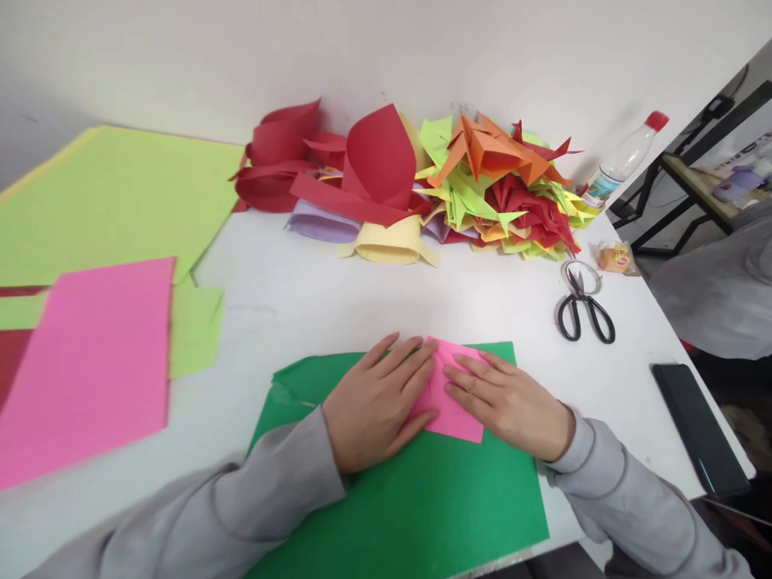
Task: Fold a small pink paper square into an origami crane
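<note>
A small folded piece of pink paper (455, 418) lies on a large green sheet (422, 507) at the table's front edge. My left hand (381, 406) rests on its left side, fingers stretched out and lying flat. From the right, my right hand (510, 398) presses on the upper right part of the paper, its fingers also extended. Both hands cover much of the pink paper, so its folds show only in part. Neither hand grips anything.
Larger pink (114, 346) and lime sheets (138, 193) lie left. Along the wall sit red rolled paper shapes (379, 161) and a pile of folded paper (494, 177). Right are a bottle (627, 157), tape roll (591, 275), black-handled scissors (582, 310), wrapped snack (615, 257) and phone (700, 426).
</note>
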`<action>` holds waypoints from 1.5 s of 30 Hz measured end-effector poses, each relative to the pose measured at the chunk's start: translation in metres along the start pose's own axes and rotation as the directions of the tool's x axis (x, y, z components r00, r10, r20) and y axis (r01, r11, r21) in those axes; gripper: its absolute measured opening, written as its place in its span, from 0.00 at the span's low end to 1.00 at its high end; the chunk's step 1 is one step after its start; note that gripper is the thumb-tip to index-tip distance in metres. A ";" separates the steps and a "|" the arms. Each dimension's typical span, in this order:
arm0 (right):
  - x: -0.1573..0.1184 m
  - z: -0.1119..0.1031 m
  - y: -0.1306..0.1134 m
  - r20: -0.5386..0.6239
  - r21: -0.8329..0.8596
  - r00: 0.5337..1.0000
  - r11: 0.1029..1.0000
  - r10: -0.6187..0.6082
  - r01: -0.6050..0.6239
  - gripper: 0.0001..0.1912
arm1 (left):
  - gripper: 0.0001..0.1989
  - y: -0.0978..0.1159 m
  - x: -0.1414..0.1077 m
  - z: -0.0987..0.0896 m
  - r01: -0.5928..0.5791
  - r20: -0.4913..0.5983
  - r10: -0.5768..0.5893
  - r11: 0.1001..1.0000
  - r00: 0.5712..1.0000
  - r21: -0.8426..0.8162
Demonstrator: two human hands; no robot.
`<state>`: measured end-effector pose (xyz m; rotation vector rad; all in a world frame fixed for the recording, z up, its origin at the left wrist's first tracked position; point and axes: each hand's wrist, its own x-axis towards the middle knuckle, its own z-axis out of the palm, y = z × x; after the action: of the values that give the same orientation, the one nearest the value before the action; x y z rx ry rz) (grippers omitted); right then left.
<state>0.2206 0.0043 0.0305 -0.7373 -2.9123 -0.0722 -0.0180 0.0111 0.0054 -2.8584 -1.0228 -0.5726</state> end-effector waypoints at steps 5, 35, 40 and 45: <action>-0.001 -0.001 0.002 -0.092 0.033 0.996 0.999 0.001 0.002 0.16 | 0.24 0.000 -0.001 0.003 -0.008 -0.038 0.008 1.000 0.999 0.002; -0.004 0.001 0.005 -0.144 0.252 0.988 0.964 -0.051 0.086 0.18 | 0.24 -0.029 -0.003 -0.002 -0.115 0.124 0.122 0.992 0.985 -0.061; -0.004 0.002 0.008 -0.138 0.264 0.990 0.962 -0.034 0.070 0.18 | 0.22 -0.028 -0.003 -0.002 -0.121 0.120 0.128 0.991 0.985 -0.065; -0.004 0.003 0.011 -0.118 0.239 0.992 0.968 -0.046 0.073 0.17 | 0.22 -0.027 -0.003 -0.003 -0.128 0.129 0.133 0.991 0.983 -0.050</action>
<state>0.2295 0.0125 0.0272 -0.5846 -2.7690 0.2267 -0.0379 0.0298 0.0049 -3.0066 -0.8398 -0.4049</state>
